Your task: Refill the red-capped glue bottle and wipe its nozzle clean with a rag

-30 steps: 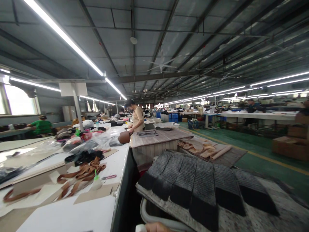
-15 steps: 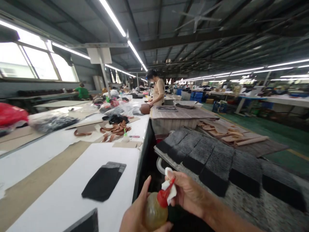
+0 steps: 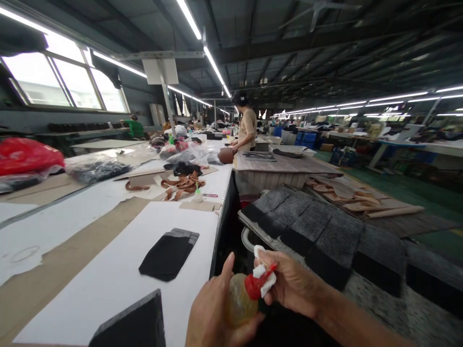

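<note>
My left hand is wrapped round a clear bottle of yellowish liquid, its thumb pointing up. The bottle has a red cap that faces right, towards my other hand. My right hand pinches a crumpled white tissue against the red nozzle. Left of the hands, a stack of black pieces lies on the white table. Another black piece is at the near edge of the view.
Rows of black and grey pieces lie on a board at the right. Brown strips and a small green-tipped bottle are farther up the table. A person stands beyond. A red bag is at far left.
The view has shifted, so the table and room appear farther right and slightly higher. Both hands still hold the bottle and tissue, which appear slightly farther right and higher.
</note>
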Motion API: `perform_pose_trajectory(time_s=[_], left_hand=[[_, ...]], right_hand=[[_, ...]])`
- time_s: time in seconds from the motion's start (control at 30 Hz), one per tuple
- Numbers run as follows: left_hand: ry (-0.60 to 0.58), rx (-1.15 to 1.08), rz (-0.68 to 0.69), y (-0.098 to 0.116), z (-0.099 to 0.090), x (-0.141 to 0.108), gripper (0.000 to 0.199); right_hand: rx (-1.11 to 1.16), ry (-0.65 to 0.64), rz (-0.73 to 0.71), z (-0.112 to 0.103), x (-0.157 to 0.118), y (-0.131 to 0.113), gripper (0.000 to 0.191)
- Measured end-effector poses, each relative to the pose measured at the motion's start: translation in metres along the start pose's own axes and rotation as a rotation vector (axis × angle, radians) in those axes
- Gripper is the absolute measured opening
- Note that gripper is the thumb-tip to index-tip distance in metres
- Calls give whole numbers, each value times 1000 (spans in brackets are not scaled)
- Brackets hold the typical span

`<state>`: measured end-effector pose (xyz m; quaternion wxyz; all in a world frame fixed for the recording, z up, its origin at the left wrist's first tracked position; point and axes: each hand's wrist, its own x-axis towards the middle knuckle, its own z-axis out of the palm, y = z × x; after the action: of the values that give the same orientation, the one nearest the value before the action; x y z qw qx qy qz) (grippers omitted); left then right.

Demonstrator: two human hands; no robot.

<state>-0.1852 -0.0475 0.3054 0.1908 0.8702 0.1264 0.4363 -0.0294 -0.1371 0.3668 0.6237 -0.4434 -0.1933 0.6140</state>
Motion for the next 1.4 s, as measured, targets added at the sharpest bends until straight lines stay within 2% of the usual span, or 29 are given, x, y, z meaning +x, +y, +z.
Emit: perform_pose_trajectory(time_s=[0.27, 0.47, 0.7, 0.8, 0.87, 0.9, 1.0, 1.07, 1.1, 1.17, 1.23, 1.3, 1.4], left_hand=[[118, 134, 68, 1, 0, 1, 74], [105, 187, 141, -1, -6, 4, 77], [184, 324, 272, -1, -15, 7, 67], [206, 337, 289, -5, -10, 4, 69], [231, 269, 202, -8, 0, -1, 71], [242, 187, 103, -9, 6, -5, 75], [201, -266, -372, -7, 21, -12, 92], [82, -640, -665, -5, 23, -13, 104], [20, -810, -753, -4, 23, -11, 110], [-64, -1086, -819, -4, 19, -7, 122], [-105, -1272, -818, -8, 17, -4, 127], [-112, -1379, -810, -12, 18, -3, 119], [-89, -1445, -793, -17, 23, -5, 94]], right_hand=[[5, -6, 82, 8, 1, -4, 46], [3, 1, 112, 10, 1, -3, 48], [17, -32, 149, 6, 3, -1, 42], [63, -20, 166, 6, 6, 1, 38], [63, -5, 128, 8, 10, 4, 38], [51, 6, 79, 9, 12, 5, 39], [-5, 46, -106, 17, 19, 8, 42], [-61, 78, -179, 24, 21, 8, 44], [-104, 86, -208, 27, 22, 8, 45], [-209, 97, -272, 32, 23, 8, 48], [-305, 116, -346, 33, 24, 9, 48], [-371, 145, -396, 32, 26, 11, 47], [-453, 178, -437, 29, 27, 14, 48]])
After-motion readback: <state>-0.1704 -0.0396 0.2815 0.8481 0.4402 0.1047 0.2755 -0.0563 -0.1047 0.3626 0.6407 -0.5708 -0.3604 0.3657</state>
